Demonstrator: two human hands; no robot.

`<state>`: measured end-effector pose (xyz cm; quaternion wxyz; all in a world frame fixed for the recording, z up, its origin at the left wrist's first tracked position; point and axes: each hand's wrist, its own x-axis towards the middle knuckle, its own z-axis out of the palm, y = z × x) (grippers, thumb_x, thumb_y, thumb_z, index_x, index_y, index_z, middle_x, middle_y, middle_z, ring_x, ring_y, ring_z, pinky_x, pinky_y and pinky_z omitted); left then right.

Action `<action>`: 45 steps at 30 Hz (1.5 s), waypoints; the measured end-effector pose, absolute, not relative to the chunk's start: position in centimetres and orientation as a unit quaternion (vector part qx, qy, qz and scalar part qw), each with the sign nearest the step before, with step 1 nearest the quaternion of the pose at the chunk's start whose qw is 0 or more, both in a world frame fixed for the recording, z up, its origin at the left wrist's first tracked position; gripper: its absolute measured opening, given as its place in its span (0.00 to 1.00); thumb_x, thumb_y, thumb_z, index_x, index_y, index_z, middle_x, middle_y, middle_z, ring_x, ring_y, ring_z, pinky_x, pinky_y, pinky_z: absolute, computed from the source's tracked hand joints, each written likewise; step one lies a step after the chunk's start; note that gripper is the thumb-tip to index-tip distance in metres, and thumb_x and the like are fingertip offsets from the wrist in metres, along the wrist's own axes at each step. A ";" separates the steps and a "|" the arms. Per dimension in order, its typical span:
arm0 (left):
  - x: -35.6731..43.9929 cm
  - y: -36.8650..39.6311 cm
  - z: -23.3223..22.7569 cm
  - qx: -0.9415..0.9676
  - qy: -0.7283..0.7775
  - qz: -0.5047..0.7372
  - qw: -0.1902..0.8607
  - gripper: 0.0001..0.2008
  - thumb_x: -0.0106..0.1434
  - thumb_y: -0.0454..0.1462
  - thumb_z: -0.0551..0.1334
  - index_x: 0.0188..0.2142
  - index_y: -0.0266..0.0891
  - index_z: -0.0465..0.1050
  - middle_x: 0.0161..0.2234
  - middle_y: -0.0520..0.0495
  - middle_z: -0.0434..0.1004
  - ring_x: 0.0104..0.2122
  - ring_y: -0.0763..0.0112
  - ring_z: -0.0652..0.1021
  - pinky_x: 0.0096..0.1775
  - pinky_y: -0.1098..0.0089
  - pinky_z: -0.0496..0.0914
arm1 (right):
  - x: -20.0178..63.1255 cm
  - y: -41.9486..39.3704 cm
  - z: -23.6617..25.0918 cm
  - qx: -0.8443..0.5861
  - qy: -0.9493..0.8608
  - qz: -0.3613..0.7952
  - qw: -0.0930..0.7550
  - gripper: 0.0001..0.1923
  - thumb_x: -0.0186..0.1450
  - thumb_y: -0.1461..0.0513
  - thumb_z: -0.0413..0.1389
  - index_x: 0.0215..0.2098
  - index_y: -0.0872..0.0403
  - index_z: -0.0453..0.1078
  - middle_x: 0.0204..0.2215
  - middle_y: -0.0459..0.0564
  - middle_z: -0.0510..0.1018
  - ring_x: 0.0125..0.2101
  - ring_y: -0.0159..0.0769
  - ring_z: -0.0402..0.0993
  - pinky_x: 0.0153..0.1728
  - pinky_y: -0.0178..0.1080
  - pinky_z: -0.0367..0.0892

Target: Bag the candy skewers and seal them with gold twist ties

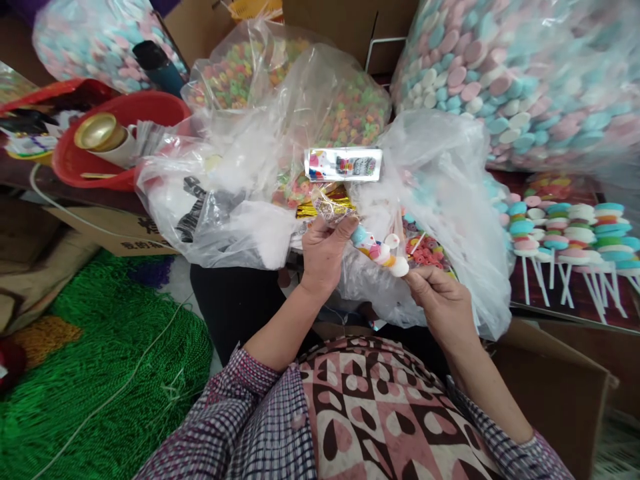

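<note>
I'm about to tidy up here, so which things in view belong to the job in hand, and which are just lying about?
Likely part of the job:
candy stick, between left hand and right hand
printed wrappers
gold strips
stacked candies on sticks

Seemingly just lying about:
green strands
red basin
gold-coloured bowl

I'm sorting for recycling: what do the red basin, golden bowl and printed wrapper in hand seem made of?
Red basin: probably plastic, from its smooth, even sheen.
Golden bowl: likely metal, given shiny reflections; perhaps coated plastic.
Printed wrapper: seemingly thin, glossy plastic film, crinkled and see-through at one end.
</note>
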<state>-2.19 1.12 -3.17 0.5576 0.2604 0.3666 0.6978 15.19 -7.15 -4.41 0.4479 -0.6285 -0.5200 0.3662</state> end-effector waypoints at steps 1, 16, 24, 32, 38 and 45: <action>-2.2 1.2 -3.3 0.259 0.365 0.699 0.558 0.13 0.45 0.43 0.78 0.28 0.42 0.81 0.29 0.55 0.80 0.33 0.75 0.77 0.42 0.71 0.71 | 15.2 -7.2 -4.3 -0.633 -0.535 0.344 0.441 0.16 0.63 0.49 0.60 0.27 0.52 0.74 0.17 0.41 0.68 0.20 0.30 0.60 0.23 0.35 0.58; -2.0 1.1 -3.8 0.266 0.372 0.686 0.566 0.10 0.50 0.41 0.76 0.30 0.43 0.79 0.29 0.55 0.80 0.33 0.74 0.78 0.42 0.71 0.72 | 14.4 -7.4 -4.6 -0.619 -0.529 0.352 0.462 0.15 0.63 0.49 0.60 0.29 0.52 0.75 0.17 0.40 0.66 0.19 0.29 0.59 0.21 0.34 0.55; -2.7 1.3 -2.6 0.207 0.313 0.659 0.651 0.08 0.53 0.36 0.74 0.32 0.40 0.78 0.32 0.53 0.81 0.36 0.75 0.80 0.44 0.71 0.72 | 14.2 -7.3 -5.5 -0.612 -0.459 0.421 0.487 0.12 0.62 0.52 0.62 0.33 0.52 0.75 0.21 0.41 0.69 0.22 0.28 0.61 0.24 0.33 0.58; -1.3 -0.3 -2.1 0.206 0.279 0.582 0.735 0.13 0.56 0.41 0.72 0.38 0.40 0.76 0.33 0.50 0.81 0.40 0.68 0.82 0.42 0.69 0.72 | 12.4 -7.6 -5.6 -0.578 -0.420 0.471 0.517 0.11 0.63 0.54 0.61 0.37 0.52 0.74 0.21 0.40 0.68 0.19 0.26 0.61 0.20 0.31 0.57; -0.2 -0.8 -2.6 0.216 0.279 0.568 0.744 0.14 0.54 0.43 0.73 0.35 0.39 0.77 0.33 0.49 0.81 0.37 0.67 0.81 0.41 0.67 0.71 | 11.3 -7.3 -5.9 -0.550 -0.358 0.504 0.562 0.11 0.62 0.55 0.64 0.38 0.52 0.74 0.22 0.39 0.68 0.17 0.24 0.58 0.17 0.31 0.53; -2.0 -0.3 -1.9 0.270 0.259 0.539 0.755 0.18 0.52 0.43 0.74 0.40 0.40 0.77 0.37 0.48 0.82 0.41 0.65 0.81 0.46 0.66 0.71 | 11.1 -7.2 -6.0 -0.540 -0.306 0.554 0.555 0.15 0.58 0.53 0.67 0.39 0.52 0.79 0.17 0.37 0.63 0.17 0.23 0.53 0.18 0.31 0.49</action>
